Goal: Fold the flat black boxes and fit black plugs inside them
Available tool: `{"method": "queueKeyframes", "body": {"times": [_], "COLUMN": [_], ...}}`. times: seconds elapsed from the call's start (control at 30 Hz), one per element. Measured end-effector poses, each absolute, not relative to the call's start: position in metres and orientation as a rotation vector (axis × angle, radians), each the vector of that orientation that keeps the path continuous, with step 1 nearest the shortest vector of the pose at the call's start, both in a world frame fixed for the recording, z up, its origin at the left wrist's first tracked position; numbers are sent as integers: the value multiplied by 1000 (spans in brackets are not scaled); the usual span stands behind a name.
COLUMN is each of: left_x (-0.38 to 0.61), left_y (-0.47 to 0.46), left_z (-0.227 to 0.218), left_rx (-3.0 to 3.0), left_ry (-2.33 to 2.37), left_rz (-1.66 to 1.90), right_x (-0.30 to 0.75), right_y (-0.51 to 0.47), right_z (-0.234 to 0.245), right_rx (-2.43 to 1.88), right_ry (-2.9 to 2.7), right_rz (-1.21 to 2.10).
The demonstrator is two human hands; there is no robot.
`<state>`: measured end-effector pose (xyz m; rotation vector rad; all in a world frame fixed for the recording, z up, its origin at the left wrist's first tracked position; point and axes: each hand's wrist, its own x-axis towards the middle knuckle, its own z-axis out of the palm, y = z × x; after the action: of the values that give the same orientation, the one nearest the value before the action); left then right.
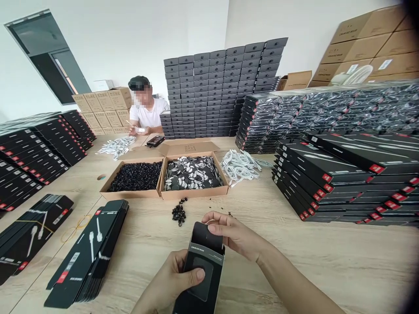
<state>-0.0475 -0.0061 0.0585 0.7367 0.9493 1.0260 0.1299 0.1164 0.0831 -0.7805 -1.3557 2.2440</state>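
Observation:
A black cardboard box [209,279] with an end flap sticking up is at the bottom centre, tilted toward me. My left hand [178,279] grips its body, thumb pressed across the front panel. At the upper end my right hand [232,233] pinches the black flap [204,235], thumb on its near face and fingers behind. Whatever is inside the box is hidden. Just beyond lies a small heap of black plastic pieces [179,212] on the wooden table [262,209].
Two open cartons hold small black parts [134,176] and black-and-white discs [191,172]. White cables [240,165] lie beside them. Flattened black boxes [88,253] are stacked at left, and packed boxes [343,174] at right. A person [147,111] sits across the table.

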Motion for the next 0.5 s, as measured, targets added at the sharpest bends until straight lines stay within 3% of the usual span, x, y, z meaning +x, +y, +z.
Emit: {"method": "queueKeyframes", "body": {"times": [0.13,0.37,0.5], "left_x": [-46,-32,-30], "left_y": [-8,-8,-7], "left_z": [58,47,47], "left_rx": [747,554,558], "left_ry": [923,929,947], "left_rz": [1067,1176,1196], "right_x": [123,123,128], "right_y": [112,107,106], "right_z": [71,67,76], "right_rx": [-852,-852,-656], "right_ry": [-1428,-2172,-2461], "right_rz": [2146,1040,656]}}
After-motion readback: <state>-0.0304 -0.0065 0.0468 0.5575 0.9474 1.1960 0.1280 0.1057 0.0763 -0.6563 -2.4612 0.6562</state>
